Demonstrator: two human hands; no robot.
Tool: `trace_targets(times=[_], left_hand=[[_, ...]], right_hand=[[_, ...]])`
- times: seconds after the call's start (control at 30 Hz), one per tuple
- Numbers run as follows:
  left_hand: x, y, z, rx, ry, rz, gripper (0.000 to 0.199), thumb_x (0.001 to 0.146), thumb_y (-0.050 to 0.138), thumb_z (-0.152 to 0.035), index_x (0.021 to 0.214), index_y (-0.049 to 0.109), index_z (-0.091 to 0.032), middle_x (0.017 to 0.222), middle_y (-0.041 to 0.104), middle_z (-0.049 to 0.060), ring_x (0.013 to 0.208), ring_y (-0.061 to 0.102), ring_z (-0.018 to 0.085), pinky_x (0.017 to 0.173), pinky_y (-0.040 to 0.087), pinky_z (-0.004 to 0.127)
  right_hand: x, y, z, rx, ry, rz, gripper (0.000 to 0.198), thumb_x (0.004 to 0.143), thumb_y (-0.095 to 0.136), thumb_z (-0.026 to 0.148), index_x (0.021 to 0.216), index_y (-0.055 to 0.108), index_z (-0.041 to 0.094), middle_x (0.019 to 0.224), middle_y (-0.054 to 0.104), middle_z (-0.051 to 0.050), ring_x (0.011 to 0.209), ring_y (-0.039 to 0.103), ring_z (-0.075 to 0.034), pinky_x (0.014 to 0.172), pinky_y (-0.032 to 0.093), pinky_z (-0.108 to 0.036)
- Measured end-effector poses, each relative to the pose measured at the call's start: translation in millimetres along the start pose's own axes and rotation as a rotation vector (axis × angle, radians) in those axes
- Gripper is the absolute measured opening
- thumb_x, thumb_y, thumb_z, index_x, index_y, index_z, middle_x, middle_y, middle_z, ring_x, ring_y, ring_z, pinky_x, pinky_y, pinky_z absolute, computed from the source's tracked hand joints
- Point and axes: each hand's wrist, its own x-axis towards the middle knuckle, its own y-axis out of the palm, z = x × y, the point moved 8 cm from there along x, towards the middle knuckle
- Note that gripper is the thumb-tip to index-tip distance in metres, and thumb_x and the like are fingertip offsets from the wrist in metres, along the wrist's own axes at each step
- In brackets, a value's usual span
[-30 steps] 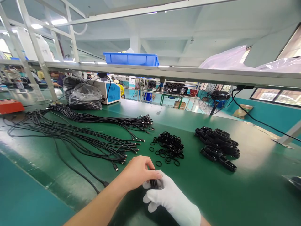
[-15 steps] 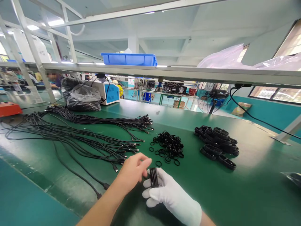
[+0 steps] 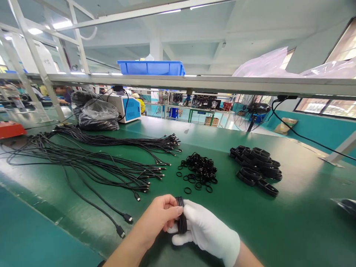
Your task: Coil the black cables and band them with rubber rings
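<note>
A coiled black cable [image 3: 182,224] sits between my two hands above the near part of the green table. My bare left hand [image 3: 164,215] pinches its upper left side, the thumb pressed on the loops. From the right, my right hand [image 3: 204,227], in a white glove, holds the same coil with its fingers partly behind it. Beyond my hands lies a heap of small black rings [image 3: 200,168], with several loose ones around its near edge. To the left, loose black cables [image 3: 111,168] are spread out, their plugs pointing toward the middle.
Finished-looking coils [image 3: 257,167] are piled on the right of the green table [image 3: 303,218]. At the back left stand a plastic bag [image 3: 98,115] and a blue-and-white machine [image 3: 129,108]. A shelf [image 3: 208,82] carrying a blue bin [image 3: 151,68] crosses overhead. A fan [image 3: 251,111] stands behind.
My left hand has moved in from just left of the coil and closed on it. My right hand keeps hold, its thumb now higher on the coil.
</note>
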Motion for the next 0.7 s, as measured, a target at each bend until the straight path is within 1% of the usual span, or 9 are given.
trace_targets(times=[0.1, 0.17, 0.23, 0.3, 0.37, 0.43, 0.53, 0.6, 0.7], left_hand=[[0, 0, 1, -0.011, -0.012, 0.002, 0.025, 0.067, 0.064, -0.035, 0.065, 0.048, -0.017, 0.053, 0.052, -0.006, 0.043, 0.043, 0.005, 0.04, 0.028, 0.017], [-1, 0, 3, -0.018, -0.015, -0.003, 0.025, 0.069, 0.063, -0.036, 0.064, 0.049, -0.016, 0.055, 0.055, -0.004, 0.044, 0.046, 0.006, 0.041, 0.03, 0.017], [-2, 0, 5, -0.028, -0.016, -0.008, 0.025, 0.069, 0.063, -0.035, 0.063, 0.048, -0.016, 0.052, 0.055, -0.004, 0.044, 0.046, 0.006, 0.042, 0.031, 0.017], [-2, 1, 8, -0.046, -0.021, -0.004, 0.025, 0.069, 0.064, -0.034, 0.061, 0.048, -0.016, 0.05, 0.055, -0.005, 0.043, 0.046, 0.006, 0.043, 0.032, 0.017], [-2, 2, 10, -0.066, -0.028, -0.004, 0.025, 0.069, 0.064, -0.034, 0.061, 0.048, -0.016, 0.051, 0.056, -0.004, 0.042, 0.046, 0.006, 0.043, 0.032, 0.017], [-3, 2, 11, -0.084, -0.031, -0.01, 0.026, 0.068, 0.063, -0.035, 0.062, 0.048, -0.016, 0.053, 0.056, -0.004, 0.043, 0.046, 0.005, 0.043, 0.032, 0.017], [-4, 3, 11, -0.096, -0.034, -0.01, 0.026, 0.068, 0.064, -0.035, 0.063, 0.048, -0.016, 0.052, 0.053, -0.005, 0.044, 0.045, 0.005, 0.044, 0.033, 0.017], [-5, 3, 11, -0.096, -0.034, -0.002, 0.025, 0.066, 0.067, -0.033, 0.064, 0.048, -0.016, 0.052, 0.052, -0.006, 0.045, 0.044, 0.005, 0.045, 0.034, 0.017], [-8, 3, 12, -0.096, -0.029, 0.016, 0.024, 0.064, 0.068, -0.03, 0.064, 0.048, -0.016, 0.053, 0.052, -0.006, 0.046, 0.045, 0.006, 0.047, 0.036, 0.018]], right_hand=[[2, -5, 4, -0.148, -0.035, -0.117, 0.042, 0.052, 0.076, 0.015, 0.088, 0.053, 0.016, 0.078, 0.062, -0.001, 0.076, 0.057, -0.016, 0.064, 0.042, -0.027], [3, -9, 4, -0.201, -0.044, -0.172, 0.042, 0.047, 0.074, 0.008, 0.081, 0.051, 0.016, 0.071, 0.06, 0.001, 0.071, 0.056, -0.015, 0.061, 0.04, -0.025], [4, -9, 1, -0.159, -0.037, -0.161, 0.04, 0.05, 0.076, 0.013, 0.081, 0.051, 0.015, 0.074, 0.06, 0.0, 0.072, 0.056, -0.015, 0.062, 0.042, -0.026], [4, -8, -2, -0.101, -0.04, -0.121, 0.037, 0.06, 0.075, 0.031, 0.084, 0.051, 0.014, 0.077, 0.058, -0.003, 0.074, 0.057, -0.016, 0.064, 0.046, -0.03], [4, -6, -6, -0.076, -0.022, -0.057, 0.043, 0.072, 0.063, 0.052, 0.082, 0.053, 0.012, 0.075, 0.057, -0.005, 0.073, 0.057, -0.017, 0.061, 0.047, -0.032], [4, -4, -7, -0.068, -0.018, -0.022, 0.05, 0.076, 0.053, 0.061, 0.08, 0.054, 0.011, 0.075, 0.056, -0.007, 0.073, 0.057, -0.016, 0.061, 0.047, -0.031], [3, -4, -6, -0.073, -0.004, -0.03, 0.042, 0.065, 0.073, 0.043, 0.087, 0.054, 0.013, 0.082, 0.058, -0.005, 0.076, 0.056, -0.015, 0.065, 0.047, -0.029], [3, -6, -4, -0.096, -0.002, -0.065, 0.046, 0.057, 0.08, 0.03, 0.09, 0.052, 0.014, 0.083, 0.058, -0.004, 0.076, 0.057, -0.014, 0.065, 0.046, -0.028], [2, -6, -3, -0.085, -0.004, -0.071, 0.046, 0.057, 0.078, 0.027, 0.092, 0.052, 0.013, 0.084, 0.058, -0.004, 0.076, 0.057, -0.015, 0.066, 0.047, -0.03]])
